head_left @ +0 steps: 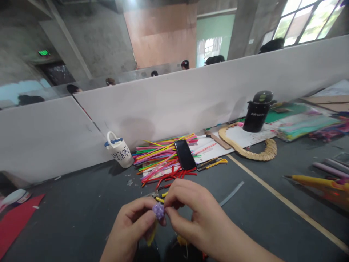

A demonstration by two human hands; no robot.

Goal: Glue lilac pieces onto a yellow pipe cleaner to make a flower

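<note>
In front of me, my left hand [133, 225] is closed, pinching a small, bumpy purple cluster [158, 210] between thumb and fingers. From the other side, my right hand [191, 211] meets the cluster's right edge with thumb and forefinger pressed together. Below the left fingers hangs a yellow-green strip [151, 235], partly hidden; whether it joins the cluster I cannot tell. Just beyond the hands, red-handled pliers [157, 190] lie on the dark table, half covered by the right hand. Short yellow pieces [159, 199] show beside the pliers.
Colourful pipe cleaners [155, 156] lie under a black phone [185, 154]. A white cup [120, 153] stands left of them, a yellow cutter [216, 163] right. Further right are a braided band [248, 151], a black bottle [256, 114] and a yellow glue gun [319, 182]. A white partition [169, 105] runs behind.
</note>
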